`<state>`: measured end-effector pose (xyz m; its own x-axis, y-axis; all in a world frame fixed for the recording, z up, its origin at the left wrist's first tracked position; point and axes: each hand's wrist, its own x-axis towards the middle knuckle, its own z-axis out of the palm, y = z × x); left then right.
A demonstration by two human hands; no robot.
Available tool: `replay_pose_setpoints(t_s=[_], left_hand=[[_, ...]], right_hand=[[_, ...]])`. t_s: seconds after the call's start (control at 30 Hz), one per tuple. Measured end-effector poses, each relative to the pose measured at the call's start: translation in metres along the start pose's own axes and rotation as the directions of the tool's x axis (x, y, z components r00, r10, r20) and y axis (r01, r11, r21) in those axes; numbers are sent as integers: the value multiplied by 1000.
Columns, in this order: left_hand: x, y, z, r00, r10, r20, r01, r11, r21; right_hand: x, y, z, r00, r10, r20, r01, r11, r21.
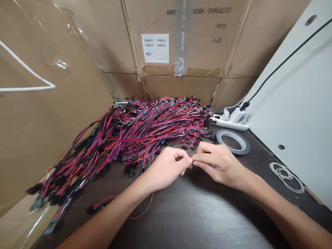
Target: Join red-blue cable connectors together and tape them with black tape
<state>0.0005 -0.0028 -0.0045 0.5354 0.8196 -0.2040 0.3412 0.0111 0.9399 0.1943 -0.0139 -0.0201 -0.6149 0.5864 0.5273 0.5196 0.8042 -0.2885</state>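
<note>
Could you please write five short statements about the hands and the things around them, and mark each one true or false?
1. The left hand and the right hand have their fingertips close together. True.
2. The tape roll lies to the left of the wire pile. False: the tape roll lies to the right of the wire pile.
3. The power strip has plugs in it. True.
4. The label on the cardboard is black. False: the label is white with dark print.
5. The tabletop is dark. True.
</note>
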Motion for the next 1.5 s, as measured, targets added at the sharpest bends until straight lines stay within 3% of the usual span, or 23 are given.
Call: replay_pose_setpoints(t_s=[0.13, 0.27, 0.4, 0.63, 0.73, 0.93, 1.1, 1.3, 1.5], left_hand=[[0, -3, 0, 1000, -28, 3, 28, 998, 52], [0, -5, -1, 986, 158, -46, -138, 945, 296], [1, -4, -4, 922, 379, -74, -281, 790, 545], [0, -6, -7, 867, 493, -69, -362, 720, 592], [1, -8, -9, 869, 483, -104, -330, 723, 608], [3, -6, -11, 941, 285, -181, -147, 829, 540], [0, -2, -11, 965, 204, -166, -88, 845, 527], [0, -3, -12, 943, 300, -142, -162, 791, 590], [4, -12, -16, 848, 527, -45, -366, 646, 670]], right_hand=[[-1, 2, 2, 1000, 3, 6, -2, 998, -55], [2, 1, 1, 1000, 24, 12, -23, 999, -32], [3, 6, 1, 993, 114, 36, -112, 992, -60], [-1, 21, 0, 971, 240, -10, -239, 969, 62], [2, 19, -2, 953, 301, -13, -297, 945, 137], [6, 13, -9, 865, 494, 86, -500, 835, 228], [6, 12, -15, 867, 453, 206, -497, 814, 299], [5, 13, -14, 860, 451, 239, -508, 803, 310], [5, 15, -12, 845, 458, 277, -531, 784, 322]])
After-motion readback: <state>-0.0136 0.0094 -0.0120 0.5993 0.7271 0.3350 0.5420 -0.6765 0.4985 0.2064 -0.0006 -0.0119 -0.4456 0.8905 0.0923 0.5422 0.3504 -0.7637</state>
